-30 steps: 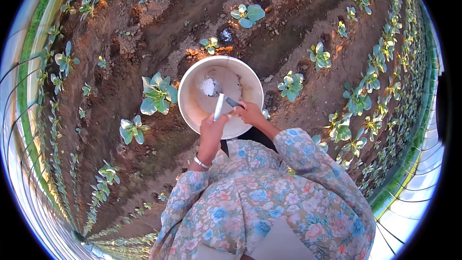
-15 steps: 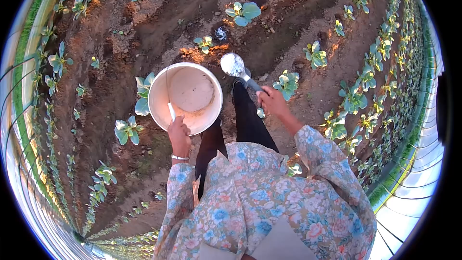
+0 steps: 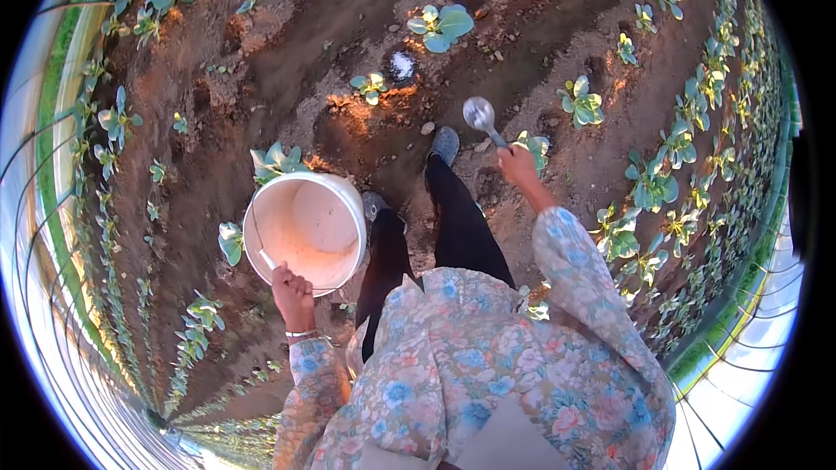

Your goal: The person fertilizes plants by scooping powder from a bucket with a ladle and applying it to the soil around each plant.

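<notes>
My left hand (image 3: 293, 293) is closed on the white grip of the wire handle of a pale bucket (image 3: 304, 248). The bucket hangs tilted, its mouth toward me, and I see only its stained inner wall and bottom. In my right hand (image 3: 520, 164) is the dark handle of a ladle (image 3: 480, 114), held out over the soil. The ladle's round metal bowl looks shiny, with no heap in it. A patch of white granules (image 3: 402, 65) lies on the ground beside a small leafy plant (image 3: 370, 87).
Rows of young leafy plants run along both sides. A larger plant (image 3: 441, 28) grows ahead, and another (image 3: 277, 162) stands right behind the bucket. My shoe (image 3: 445, 146) rests on the brown soil (image 3: 366, 135). Hoops of a plastic-covered tunnel curve around the edges.
The ladle has swung right, and the white heap in its bowl is gone. The white patch on the soil looks larger and brighter. The bucket has moved left and lower.
</notes>
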`<state>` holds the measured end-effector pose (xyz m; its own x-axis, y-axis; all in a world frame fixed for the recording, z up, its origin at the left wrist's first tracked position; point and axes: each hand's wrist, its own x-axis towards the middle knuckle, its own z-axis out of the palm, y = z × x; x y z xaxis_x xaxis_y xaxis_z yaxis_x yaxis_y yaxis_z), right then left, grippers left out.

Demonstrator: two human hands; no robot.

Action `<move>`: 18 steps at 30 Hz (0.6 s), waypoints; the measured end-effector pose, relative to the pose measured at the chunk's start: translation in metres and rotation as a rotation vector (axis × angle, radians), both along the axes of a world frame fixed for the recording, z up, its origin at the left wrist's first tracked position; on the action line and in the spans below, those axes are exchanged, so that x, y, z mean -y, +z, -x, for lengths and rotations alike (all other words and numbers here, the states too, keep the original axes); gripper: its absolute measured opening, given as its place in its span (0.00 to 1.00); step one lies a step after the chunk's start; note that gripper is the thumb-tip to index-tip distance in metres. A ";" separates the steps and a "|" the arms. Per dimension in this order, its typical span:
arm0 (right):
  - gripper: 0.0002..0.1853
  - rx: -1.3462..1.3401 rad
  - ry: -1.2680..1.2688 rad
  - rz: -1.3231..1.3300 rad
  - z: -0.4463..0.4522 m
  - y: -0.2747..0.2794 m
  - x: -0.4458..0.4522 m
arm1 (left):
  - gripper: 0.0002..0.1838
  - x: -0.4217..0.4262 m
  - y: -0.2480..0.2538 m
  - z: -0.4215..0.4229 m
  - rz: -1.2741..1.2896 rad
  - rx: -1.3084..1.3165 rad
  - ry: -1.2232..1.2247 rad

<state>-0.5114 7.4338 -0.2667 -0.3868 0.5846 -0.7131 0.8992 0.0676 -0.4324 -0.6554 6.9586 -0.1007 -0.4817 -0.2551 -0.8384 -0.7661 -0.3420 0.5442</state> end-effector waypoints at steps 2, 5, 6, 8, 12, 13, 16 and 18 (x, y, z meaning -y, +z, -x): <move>0.17 0.026 -0.136 0.176 -0.042 0.012 -0.018 | 0.18 -0.009 0.006 0.006 0.035 0.040 0.029; 0.14 0.103 -0.204 0.131 -0.112 -0.002 -0.047 | 0.20 -0.029 0.020 0.010 0.019 0.030 0.078; 0.13 0.092 -0.294 0.163 -0.123 -0.003 -0.059 | 0.20 -0.037 0.022 0.013 0.005 0.024 0.090; 0.12 0.075 -0.489 0.229 -0.131 0.024 -0.073 | 0.21 -0.051 0.025 0.019 -0.001 0.026 0.113; 0.12 -0.026 -0.517 0.105 -0.140 0.027 -0.104 | 0.22 -0.066 0.030 0.030 -0.014 0.036 0.178; 0.13 -0.073 -0.544 0.120 -0.133 0.033 -0.111 | 0.22 -0.070 0.028 0.032 -0.025 0.036 0.198; 0.16 -0.099 -0.346 0.063 -0.112 0.033 -0.132 | 0.22 -0.076 0.023 0.032 -0.200 0.003 0.207; 0.17 -0.136 -0.271 -0.023 -0.081 0.061 -0.134 | 0.23 -0.100 0.027 0.038 -0.131 0.021 0.232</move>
